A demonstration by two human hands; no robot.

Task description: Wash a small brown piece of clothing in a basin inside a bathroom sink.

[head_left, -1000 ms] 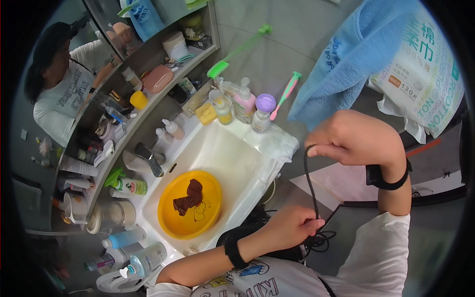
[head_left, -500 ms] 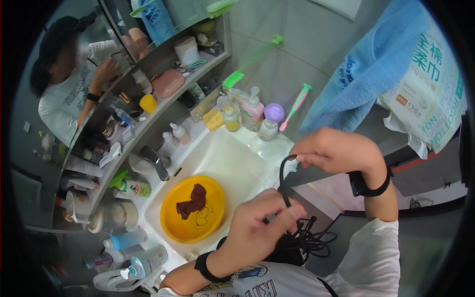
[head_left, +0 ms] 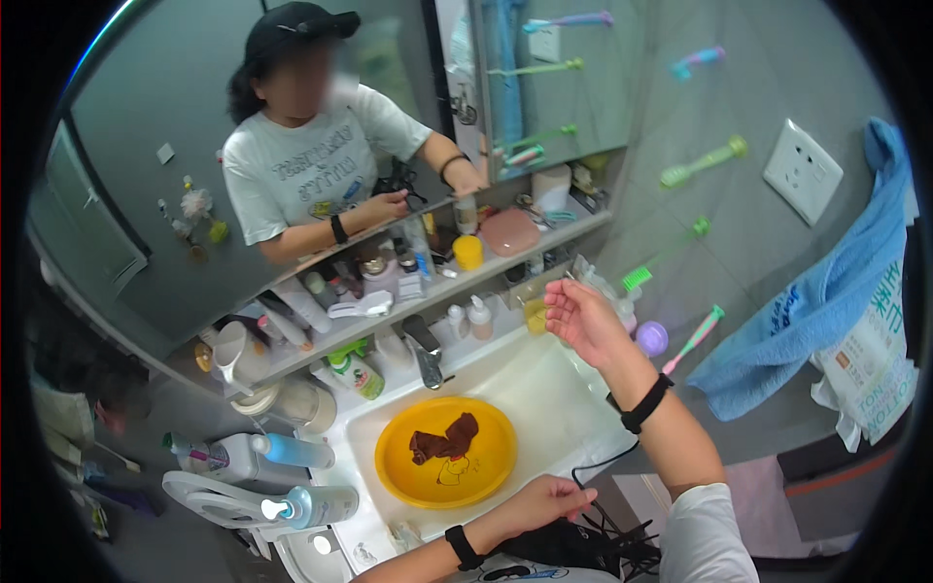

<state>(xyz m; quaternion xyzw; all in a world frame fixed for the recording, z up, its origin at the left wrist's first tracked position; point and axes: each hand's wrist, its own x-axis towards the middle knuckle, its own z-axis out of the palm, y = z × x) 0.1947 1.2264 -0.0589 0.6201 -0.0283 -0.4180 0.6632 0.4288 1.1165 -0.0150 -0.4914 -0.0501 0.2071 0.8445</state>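
My left hand [head_left: 542, 503] is low in front of the sink, thumb and fingers pinched on a thin black cable [head_left: 589, 470]. More of this cable lies in a tangle below, beside a dark bundle against my shirt. Above the sink's far right part, my right hand [head_left: 588, 325] is raised with loosely bent fingers apart and nothing seen in them. It is nearest to the yellow soap [head_left: 536, 316] and the bottles at the sink's corner, which it partly covers. A yellow basin [head_left: 394, 481] in the white sink [head_left: 569, 389] holds a crumpled brown cloth [head_left: 445, 442].
A faucet [head_left: 424, 350] stands behind the basin. Pump bottles [head_left: 316, 505] crowd the left side. Toiletries fill the shelf [head_left: 573, 233] under the mirror [head_left: 389, 58]. On the right wall hang toothbrushes [head_left: 695, 340], a blue towel [head_left: 777, 340] and a white package [head_left: 865, 360], near a socket plate [head_left: 804, 173].
My right hand has let go of the cable and moved over the sink toward the bottles. My left hand keeps its pinch, now lower. The view has swung up toward the mirror.
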